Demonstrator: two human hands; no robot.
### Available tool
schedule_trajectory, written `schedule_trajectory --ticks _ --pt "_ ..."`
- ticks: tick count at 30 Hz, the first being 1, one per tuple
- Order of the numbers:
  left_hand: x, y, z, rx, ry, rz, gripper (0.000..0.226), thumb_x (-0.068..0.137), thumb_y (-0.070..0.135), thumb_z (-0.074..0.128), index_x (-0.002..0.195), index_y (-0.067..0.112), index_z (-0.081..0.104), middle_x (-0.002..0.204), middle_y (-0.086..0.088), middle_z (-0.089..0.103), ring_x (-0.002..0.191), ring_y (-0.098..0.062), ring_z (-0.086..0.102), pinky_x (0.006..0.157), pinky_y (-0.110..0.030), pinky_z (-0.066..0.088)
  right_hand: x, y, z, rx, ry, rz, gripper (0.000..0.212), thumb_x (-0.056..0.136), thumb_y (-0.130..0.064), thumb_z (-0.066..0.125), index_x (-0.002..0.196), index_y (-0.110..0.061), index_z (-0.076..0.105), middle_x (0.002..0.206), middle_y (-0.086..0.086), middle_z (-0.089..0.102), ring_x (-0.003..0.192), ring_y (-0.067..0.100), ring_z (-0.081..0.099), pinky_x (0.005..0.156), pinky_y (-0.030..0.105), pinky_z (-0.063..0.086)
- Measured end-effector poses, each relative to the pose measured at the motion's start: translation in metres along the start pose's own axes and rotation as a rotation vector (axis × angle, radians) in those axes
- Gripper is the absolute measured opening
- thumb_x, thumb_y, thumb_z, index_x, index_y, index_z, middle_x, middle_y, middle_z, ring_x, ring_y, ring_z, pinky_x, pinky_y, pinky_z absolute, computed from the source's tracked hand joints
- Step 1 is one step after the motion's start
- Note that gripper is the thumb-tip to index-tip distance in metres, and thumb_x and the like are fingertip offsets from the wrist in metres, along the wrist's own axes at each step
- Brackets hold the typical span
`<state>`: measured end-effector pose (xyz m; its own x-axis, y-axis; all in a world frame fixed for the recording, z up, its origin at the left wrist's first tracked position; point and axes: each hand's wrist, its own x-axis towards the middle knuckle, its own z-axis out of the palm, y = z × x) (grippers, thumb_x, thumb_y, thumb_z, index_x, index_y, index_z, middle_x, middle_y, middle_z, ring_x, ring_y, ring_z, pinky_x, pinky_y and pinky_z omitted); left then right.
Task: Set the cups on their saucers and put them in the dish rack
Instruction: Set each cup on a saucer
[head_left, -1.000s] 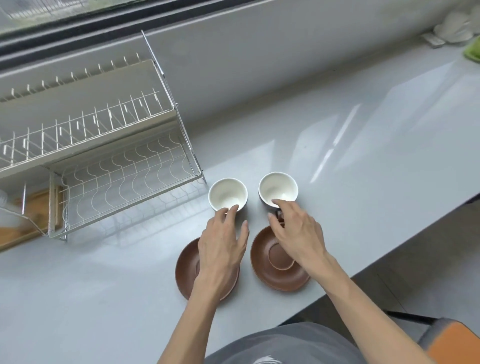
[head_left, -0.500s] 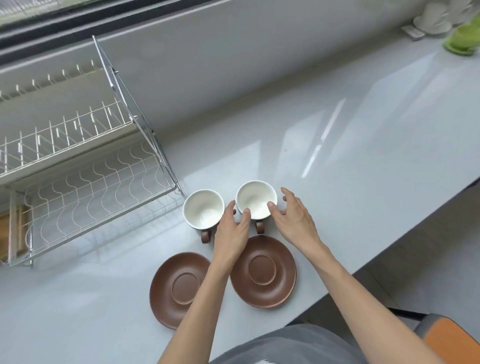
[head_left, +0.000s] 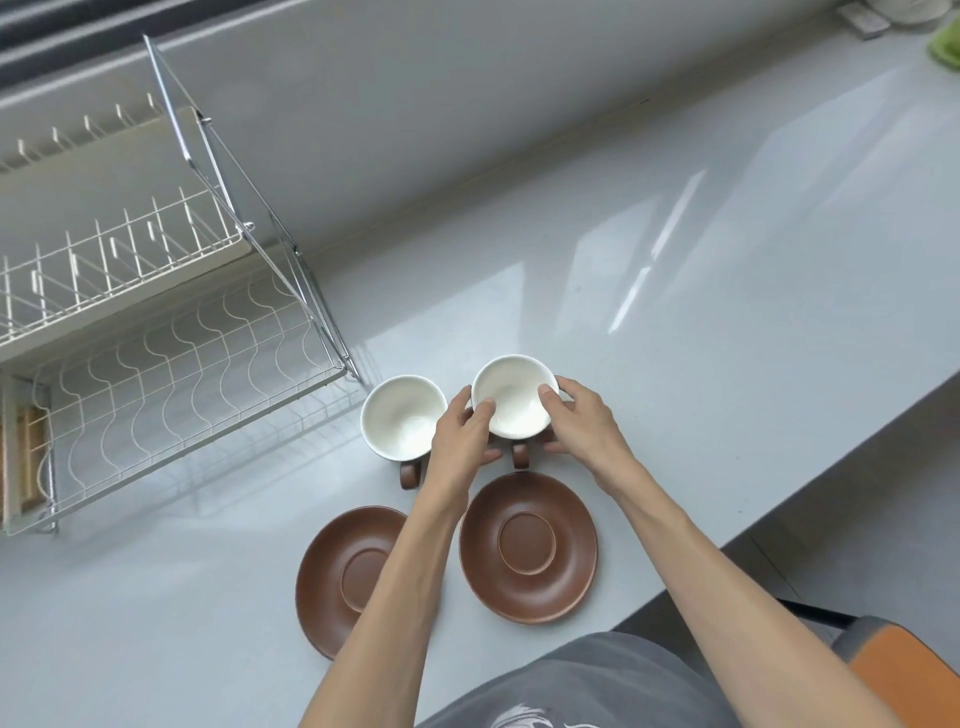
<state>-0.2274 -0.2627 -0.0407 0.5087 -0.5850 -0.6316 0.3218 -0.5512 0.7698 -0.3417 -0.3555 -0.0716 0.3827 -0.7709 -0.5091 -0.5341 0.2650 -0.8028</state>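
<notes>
Two cups, white inside and brown outside, stand on the grey counter. My left hand (head_left: 462, 441) and my right hand (head_left: 582, 426) clasp the right cup (head_left: 514, 400) from both sides, its brown handle pointing toward me. The left cup (head_left: 400, 421) stands free beside it, handle also toward me. Two brown saucers lie nearer to me: the right saucer (head_left: 530, 545) is bare, and the left saucer (head_left: 343, 577) is partly hidden by my left forearm. The white wire dish rack (head_left: 171, 364) stands at the left with two tiers, both without dishes.
A grey wall runs along the back of the counter (head_left: 675, 312). The counter's front edge slants down on the right, with an orange seat (head_left: 904, 680) below it. White crockery (head_left: 893, 10) and a green item (head_left: 945, 47) sit at the far right corner.
My left hand moved from the left cup over to the right cup, and my right hand closed on its other side. The view has shifted a little.
</notes>
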Motion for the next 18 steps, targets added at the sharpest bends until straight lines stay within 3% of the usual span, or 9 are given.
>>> schedule_trajectory --ticks 3,5,7,9,13,18 --pt "-0.003 0.002 0.0 -0.026 -0.001 0.015 0.026 0.099 0.021 0.05 0.092 0.046 0.055 0.096 0.019 0.059 0.112 -0.027 0.065 0.081 -0.031 0.058 -0.001 0.0 0.002 0.007 0.029 -0.029 0.016 0.097 -0.041 0.047 0.104 -0.033 0.06 0.098 0.016 0.071 0.089 0.029 0.071 0.081 0.048 0.06" --pt "-0.005 0.001 -0.003 -0.031 0.006 0.02 0.022 0.099 0.022 0.051 0.109 0.041 0.056 0.096 0.022 0.057 0.112 -0.028 0.065 0.074 -0.025 0.055 -0.005 -0.001 0.001 0.023 0.043 -0.033 0.023 0.097 -0.042 0.047 0.112 -0.032 0.062 0.094 0.015 0.072 0.084 0.03 0.072 0.082 0.049 0.06" --pt "-0.008 0.001 -0.004 -0.03 -0.01 0.031 0.037 0.099 0.024 0.052 0.135 0.034 0.054 0.098 0.022 0.056 0.112 -0.029 0.066 0.075 -0.024 0.055 -0.01 -0.002 -0.001 0.027 0.06 -0.026 0.034 0.097 -0.042 0.047 0.123 -0.026 0.062 0.091 0.012 0.072 0.082 0.029 0.073 0.082 0.048 0.06" --pt "-0.014 0.0 -0.005 -0.04 -0.019 0.048 0.048 0.099 0.025 0.053 0.147 0.025 0.047 0.104 0.018 0.058 0.112 -0.029 0.065 0.081 -0.028 0.057 -0.016 -0.001 -0.002 0.022 0.068 -0.039 0.037 0.096 -0.044 0.047 0.125 -0.027 0.061 0.088 0.011 0.073 0.078 0.028 0.074 0.083 0.049 0.059" --pt "-0.03 -0.004 -0.009 -0.065 -0.042 0.073 0.051 0.099 0.026 0.054 0.149 0.024 0.045 0.106 0.019 0.058 0.11 -0.028 0.066 0.091 -0.037 0.058 -0.034 0.002 -0.006 0.062 0.052 -0.069 0.025 0.095 -0.046 0.048 0.116 -0.038 0.06 0.086 0.009 0.074 0.076 0.027 0.075 0.084 0.049 0.059" --pt "-0.053 -0.02 -0.018 -0.107 -0.061 0.084 0.045 0.1 0.024 0.055 0.145 0.022 0.05 0.12 0.007 0.063 0.104 -0.028 0.07 0.087 -0.037 0.059 -0.068 0.012 -0.008 0.065 0.016 -0.081 0.036 0.098 -0.043 0.049 0.129 -0.028 0.061 0.094 0.002 0.073 0.088 0.024 0.074 0.079 0.042 0.062"
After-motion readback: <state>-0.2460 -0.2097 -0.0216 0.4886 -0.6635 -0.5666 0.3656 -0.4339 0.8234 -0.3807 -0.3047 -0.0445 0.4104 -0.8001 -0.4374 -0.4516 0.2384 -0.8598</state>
